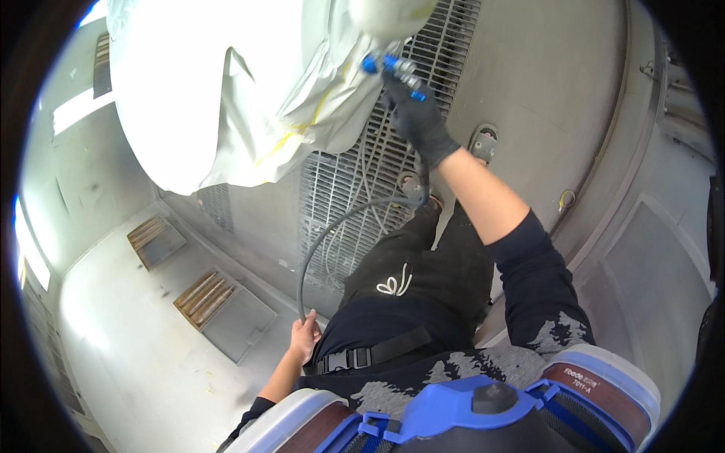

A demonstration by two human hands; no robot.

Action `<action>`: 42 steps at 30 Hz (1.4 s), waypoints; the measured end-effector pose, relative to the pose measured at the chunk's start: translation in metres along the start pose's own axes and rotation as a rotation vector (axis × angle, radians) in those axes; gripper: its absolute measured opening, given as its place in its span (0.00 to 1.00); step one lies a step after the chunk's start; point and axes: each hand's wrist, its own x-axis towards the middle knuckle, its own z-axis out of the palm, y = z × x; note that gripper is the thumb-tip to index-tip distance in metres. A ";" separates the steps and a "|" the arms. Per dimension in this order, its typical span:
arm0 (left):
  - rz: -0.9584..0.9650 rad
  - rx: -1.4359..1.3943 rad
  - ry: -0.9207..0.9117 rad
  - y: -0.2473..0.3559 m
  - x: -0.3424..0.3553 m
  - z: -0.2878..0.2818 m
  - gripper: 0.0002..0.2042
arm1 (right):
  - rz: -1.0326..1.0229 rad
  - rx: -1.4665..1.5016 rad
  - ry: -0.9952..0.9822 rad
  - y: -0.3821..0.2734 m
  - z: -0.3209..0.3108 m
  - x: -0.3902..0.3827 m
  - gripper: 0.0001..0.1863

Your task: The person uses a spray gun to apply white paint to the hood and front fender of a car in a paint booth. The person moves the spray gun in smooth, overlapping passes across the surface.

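Note:
A spray gun [393, 66] with blue and silver parts is gripped in my right hand [419, 121], which wears a black glove. A rounded pale thing [393, 16] sits right by the gun at the top edge; whether it is part of the gun or stands behind it I cannot tell. From my right hand a dark hose [332, 223] droops in a curve to my bare left hand [305, 337], whose fingers are closed around it beside my waist. White masking sheet [170, 98] with yellow tape [285, 139] drapes a large object left of the gun.
Metal floor grating [340, 181] runs beneath the sheet and around my feet, with thin lines lying on it. Panels with brown slats [204, 298] are set in the pale wall at left. A grey wall [642, 257] stands at right. A respirator [483, 404] covers the lower edge.

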 end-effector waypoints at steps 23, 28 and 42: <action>0.051 0.175 0.062 -0.008 -0.046 0.109 0.26 | 0.256 0.132 -0.462 -0.111 -0.022 0.069 0.09; 0.167 0.077 0.064 -0.027 -0.047 0.121 0.25 | -0.177 -0.289 -0.413 -0.132 -0.027 0.111 0.10; 0.023 0.006 0.065 0.065 -0.015 0.162 0.26 | 0.847 0.296 -0.442 -0.222 0.019 0.140 0.19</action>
